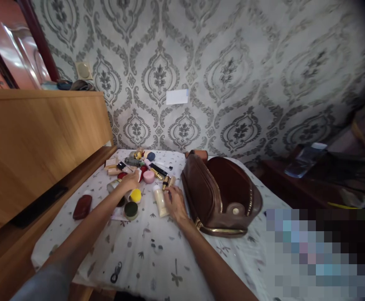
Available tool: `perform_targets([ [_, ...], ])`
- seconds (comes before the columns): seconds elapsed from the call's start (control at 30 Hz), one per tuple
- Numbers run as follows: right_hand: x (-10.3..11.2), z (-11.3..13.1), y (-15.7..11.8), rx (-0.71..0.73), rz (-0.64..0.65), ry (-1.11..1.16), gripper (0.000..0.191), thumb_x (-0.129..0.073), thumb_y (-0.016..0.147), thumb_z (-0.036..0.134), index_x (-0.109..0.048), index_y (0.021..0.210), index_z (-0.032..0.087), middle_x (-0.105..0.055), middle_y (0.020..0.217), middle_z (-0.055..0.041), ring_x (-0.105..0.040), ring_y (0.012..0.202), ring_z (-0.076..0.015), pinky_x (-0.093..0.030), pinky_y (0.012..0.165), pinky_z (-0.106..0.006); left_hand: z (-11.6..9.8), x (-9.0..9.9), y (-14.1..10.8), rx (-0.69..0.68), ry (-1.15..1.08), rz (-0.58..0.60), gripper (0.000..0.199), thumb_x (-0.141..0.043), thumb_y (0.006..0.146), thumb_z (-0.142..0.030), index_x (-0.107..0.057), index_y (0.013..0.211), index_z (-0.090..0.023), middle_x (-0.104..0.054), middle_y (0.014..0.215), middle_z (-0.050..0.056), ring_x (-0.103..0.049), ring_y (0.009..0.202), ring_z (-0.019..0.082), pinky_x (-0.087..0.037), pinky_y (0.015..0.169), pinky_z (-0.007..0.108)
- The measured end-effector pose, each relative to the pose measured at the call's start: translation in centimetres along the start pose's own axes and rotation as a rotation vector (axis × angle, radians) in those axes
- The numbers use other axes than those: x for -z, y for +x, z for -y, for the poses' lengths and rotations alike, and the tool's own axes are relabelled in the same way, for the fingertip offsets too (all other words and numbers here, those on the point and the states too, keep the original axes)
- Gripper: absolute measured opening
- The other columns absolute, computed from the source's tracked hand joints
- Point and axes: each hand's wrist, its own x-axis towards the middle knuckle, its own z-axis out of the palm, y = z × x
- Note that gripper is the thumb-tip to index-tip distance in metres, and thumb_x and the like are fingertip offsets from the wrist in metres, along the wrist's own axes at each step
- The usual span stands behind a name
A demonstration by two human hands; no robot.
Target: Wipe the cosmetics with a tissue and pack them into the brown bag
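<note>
Because its zip appears undone, the brown bag gapes; left of it, the right hand bends beside a cream tube, the left hand, farther left, near a pink jar; whether either's fingers grasp anything cannot be told.

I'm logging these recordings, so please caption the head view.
Left hand among cosmetics, right hand by a pale tube, an open bag on the patterned cloth.
</note>
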Motion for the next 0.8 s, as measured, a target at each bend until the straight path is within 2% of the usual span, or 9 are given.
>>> perform_targets([
  [0.17, 0.0, 0.0, 0.2, -0.001, -0.01, -0.007, 0.029, -0.047, 0.09, 0.022, -0.072, 0.102, 0.016, -0.068, 0.107, -0.0141, -0.061, 0.104, -0.0263, -0.048, 0.096, -0.039, 0.4, 1.6, 0.6, 0.022, -0.06, -0.019, 0.037, -0.061, 0.095, -0.036, -0.058, 0.127, -0.016, -0.061, 0.127, 0.01, -0.063, 0.107, 0.023, -0.056, 0.09, 0.045],
  [0.3, 0.0, 0.2, 0.2, 0.014, -0.014, -0.019, 0.028, -0.048, 0.09, 0.022, -0.071, 0.106, 0.018, -0.068, 0.11, -0.0126, -0.06, 0.106, -0.026, -0.047, 0.098, -0.039, 1.0, 4.2, 0.2, 0.064, -0.087, -0.086, 0.027, -0.059, 0.093, -0.035, -0.065, 0.109, -0.013, -0.069, 0.105, 0.01, -0.067, 0.095, 0.026, -0.055, 0.078, 0.036],
  [0.37, 0.1, 0.6, 0.0, 0.059, -0.03, -0.02, 0.029, -0.049, 0.092, 0.023, -0.069, 0.112, 0.018, -0.065, 0.118, -0.0136, -0.057, 0.114, -0.028, -0.046, 0.101, -0.043, 1.3, 5.7, -0.8, 0.041, -0.104, -0.12, 0.025, -0.057, 0.09, -0.036, -0.066, 0.1, -0.014, -0.071, 0.093, 0.008, -0.067, 0.089, 0.027, -0.051, 0.071, 0.032],
  [0.47, 0.2, 1.8, -0.4, 0.204, -0.061, 0.0, 0.038, -0.05, 0.093, 0.027, -0.06, 0.128, 0.017, -0.057, 0.134, -0.016, -0.051, 0.127, -0.0307, -0.043, 0.107, -0.05, 1.5, 8.0, -3.0, -0.032, -0.142, -0.142, 0.033, -0.055, 0.086, -0.044, -0.066, 0.098, -0.015, -0.07, 0.085, 0.004, -0.065, 0.083, 0.025, -0.048, 0.066, 0.029],
  [0.57, 0.4, 3.7, -0.7, 0.341, -0.089, -0.005, 0.056, -0.055, 0.091, 0.028, -0.044, 0.145, 0.016, -0.046, 0.147, -0.0189, -0.043, 0.137, -0.0324, -0.04, 0.111, -0.053, 0.8, 10.1, -5.8, -0.166, -0.241, -0.118, 0.043, -0.053, 0.084, -0.055, -0.067, 0.094, -0.015, -0.069, 0.082, 0.003, -0.063, 0.078, 0.023, -0.046, 0.064, 0.028],
  [0.63, 0.7, 5.0, -0.9, 0.357, -0.097, -0.011, 0.067, -0.059, 0.088, 0.028, -0.035, 0.149, 0.015, -0.041, 0.15, -0.0206, -0.039, 0.14, -0.0343, -0.039, 0.112, -0.054, -0.2, 11.2, -7.7, -0.278, -0.337, -0.069, 0.045, -0.054, 0.083, -0.058, -0.068, 0.09, -0.015, -0.069, 0.081, 0.003, -0.062, 0.077, 0.022, -0.046, 0.065, 0.027],
  [0.7, 1.2, 6.0, -1.1, 0.305, -0.07, 0.015, 0.065, -0.061, 0.085, 0.027, -0.039, 0.146, 0.016, -0.049, 0.142, -0.0197, -0.048, 0.132, -0.0345, -0.046, 0.105, -0.052, -1.4, 12.0, -9.4, -0.332, -0.403, -0.023, 0.045, -0.055, 0.083, -0.059, -0.068, 0.084, -0.016, -0.067, 0.075, 0.001, -0.061, 0.072, 0.02, -0.045, 0.063, 0.026],
  [0.8, 2.2, 7.1, -1.5, 0.194, 0.022, 0.133, 0.042, -0.061, 0.081, 0.024, -0.057, 0.123, 0.021, -0.064, 0.11, -0.0111, -0.064, 0.097, -0.0277, -0.055, 0.083, -0.042, -2.8, 12.4, -11.1, -0.315, -0.47, -0.011, 0.048, -0.052, 0.086, -0.061, -0.066, 0.071, -0.018, -0.062, 0.06, -0.001, -0.058, 0.06, 0.018, -0.042, 0.056, 0.025],
])
